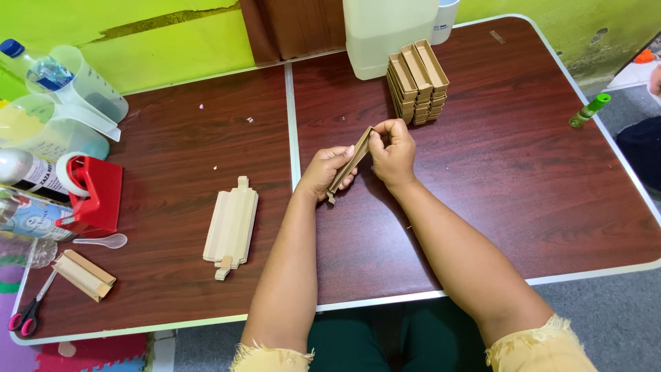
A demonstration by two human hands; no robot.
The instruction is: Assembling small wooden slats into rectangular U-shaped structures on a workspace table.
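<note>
Both hands meet over the middle of the dark wood-grain folding table (523,207), just right of its centre seam, w/ one long narrow brown cardboard box piece (351,165) held between them. Left hand (326,172) is closed around the lower part of the piece, fingers wrapped from underneath; right hand (394,150) is pinched shut on the upper end, thumb and fingertips at the top edge. Long axis of the piece runs diagonally, low end near the left palm toward the person, high end up-right at the right fingertips, so the end being worked lies nearer the right hand, and the piece is lifted clear of the table. Just beyond the right hand, away from the person, is a stack of finished cardboard trays (418,81): 3 open trays show on top, several layers below, exact total can't be told. To the left, well apart from the hands, lies a flat pile of unfolded cardboard blanks (231,227), count unclear. Near the left edge: 1 folded cardboard piece (84,275), 1 red tape dispenser (93,191), 1 white plastic spoon (103,240), 1 pair of pink-handled scissors (26,313). Far right edge: 1 green glue bottle (589,109). A large white plastic jug (385,31) stands behind the stack.
</note>
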